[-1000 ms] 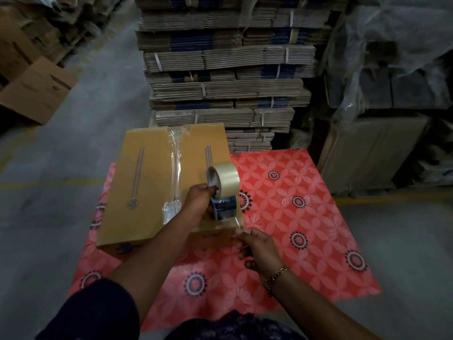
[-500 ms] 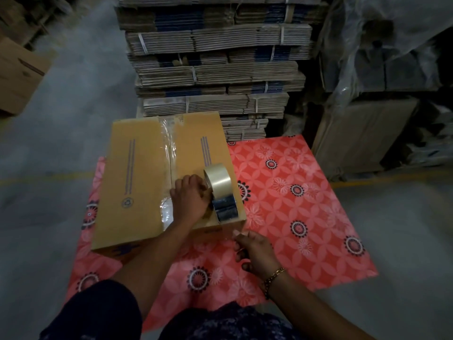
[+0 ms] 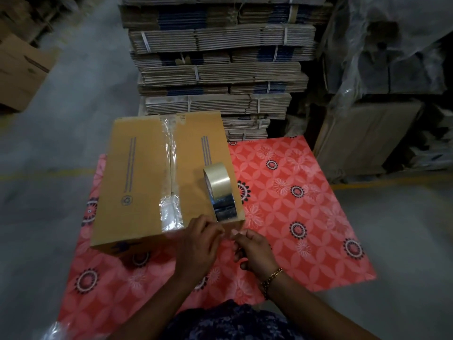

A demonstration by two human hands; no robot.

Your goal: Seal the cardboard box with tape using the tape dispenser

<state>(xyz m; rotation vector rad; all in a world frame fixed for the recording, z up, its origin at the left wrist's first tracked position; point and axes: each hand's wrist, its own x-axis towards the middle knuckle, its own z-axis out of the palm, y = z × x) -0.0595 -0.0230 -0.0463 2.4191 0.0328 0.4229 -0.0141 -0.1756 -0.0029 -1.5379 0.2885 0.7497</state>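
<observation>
Warehouse floor, red patterned mat (image 3: pixel 306 192) | brown cardboard box (image 3: pixel 137 182), centre seam taped | steel tape dispenser (image 3: pixel 219 192) rests near its right edge | left hand (image 3: pixel 198 244), right hand (image 3: pixel 255 249) pinch together, contents unclear | next: probably press tape end down.

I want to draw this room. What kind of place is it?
Probably a packing warehouse: strapped bundles of flattened cardboard stacked high, plastic-wrapped goods on the right, and a bare concrete floor.

The cardboard box (image 3: pixel 137 177) is made of dull brown card. Shiny clear tape (image 3: pixel 170 212) is stuck on it. The tape dispenser (image 3: pixel 224 207) looks like shiny metal.
</observation>
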